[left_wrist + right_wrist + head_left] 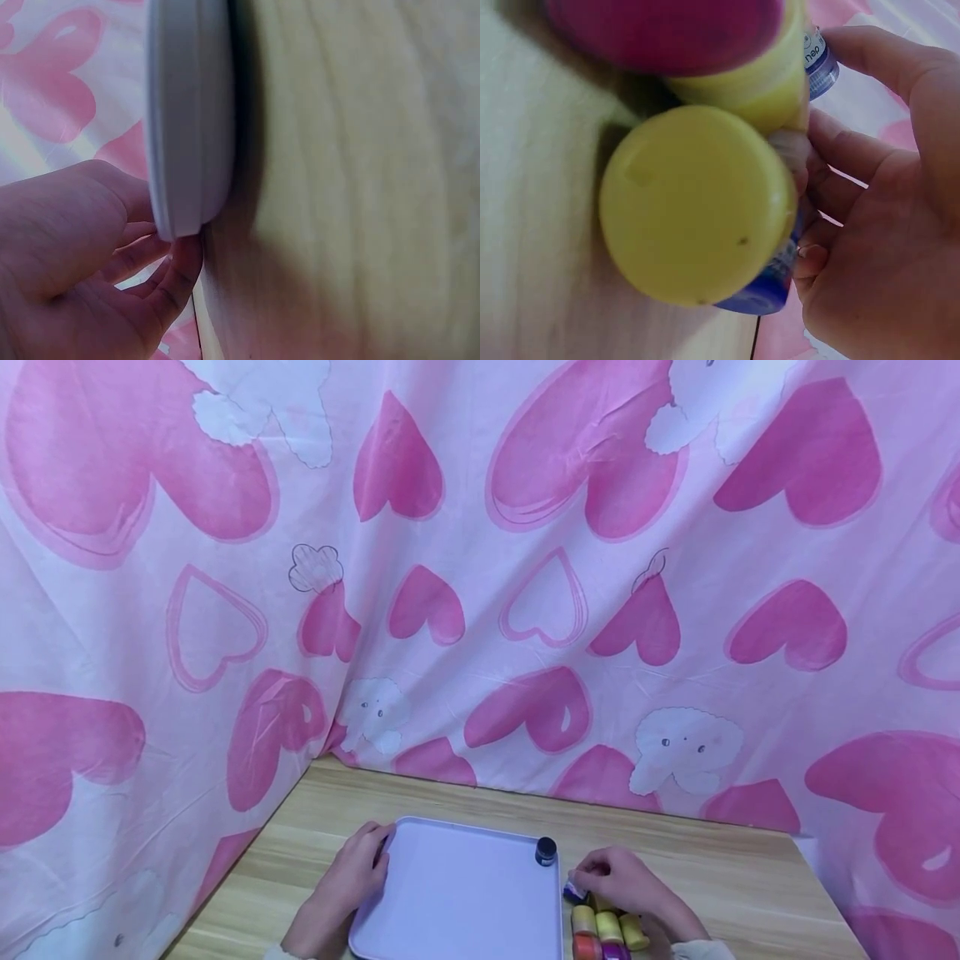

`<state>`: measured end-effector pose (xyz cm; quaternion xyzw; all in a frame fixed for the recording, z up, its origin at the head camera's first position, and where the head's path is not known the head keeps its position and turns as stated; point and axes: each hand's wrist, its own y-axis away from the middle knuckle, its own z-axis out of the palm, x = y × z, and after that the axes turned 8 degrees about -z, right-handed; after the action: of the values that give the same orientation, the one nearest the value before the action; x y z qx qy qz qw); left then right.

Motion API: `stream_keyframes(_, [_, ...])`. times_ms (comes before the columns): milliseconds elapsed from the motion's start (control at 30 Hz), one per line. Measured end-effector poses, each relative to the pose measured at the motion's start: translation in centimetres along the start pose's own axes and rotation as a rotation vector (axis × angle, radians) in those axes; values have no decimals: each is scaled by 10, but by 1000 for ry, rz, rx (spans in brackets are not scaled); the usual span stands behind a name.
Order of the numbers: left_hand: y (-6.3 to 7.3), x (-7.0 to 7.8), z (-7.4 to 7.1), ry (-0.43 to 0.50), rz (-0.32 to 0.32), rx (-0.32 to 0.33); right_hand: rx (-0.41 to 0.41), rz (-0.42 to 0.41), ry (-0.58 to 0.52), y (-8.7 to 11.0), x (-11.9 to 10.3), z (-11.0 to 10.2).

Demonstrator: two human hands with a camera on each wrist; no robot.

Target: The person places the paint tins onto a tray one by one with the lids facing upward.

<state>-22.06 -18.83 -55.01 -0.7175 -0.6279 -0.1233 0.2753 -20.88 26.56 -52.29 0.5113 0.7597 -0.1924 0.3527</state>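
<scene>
My left hand (348,872) grips the far left part of a pale, shallow tray (457,893), whose rim (191,120) passes between thumb and fingers in the left wrist view. A small black-lidded jar (546,852) stands on the tray in its far right corner. Just right of the tray, my right hand (618,881) pinches a small paint jar (576,890) with a dark blue cap and white label. That jar's label (814,46) shows beside the fingers in the right wrist view. Close under the hand sit yellow jars (609,927).
An orange-red jar (587,946) and a purple jar (616,952) stand at the near side of the cluster. Another blue jar (761,296) lies partly behind a yellow one. The wooden table (720,877) meets a pink heart-print cloth (540,635) behind and at the left.
</scene>
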Motion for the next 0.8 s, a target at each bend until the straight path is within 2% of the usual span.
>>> stream_keyframes(200, [-2, -1, -1, 11, 11, -6, 21, -32, -56, -1, -10, -3])
stream_keyframes(333, [-2, -2, -1, 17, 11, -5, 52, -80, -40, -5, -17, -2])
stream_keyframes(567, [-2, -1, -2, 22, -6, -9, 153, -23, -53, -13, -34, 1])
stream_keyframes(800, [-5, -1, -2, 16, -52, -57, 220, -44, 4, -26, -46, 10])
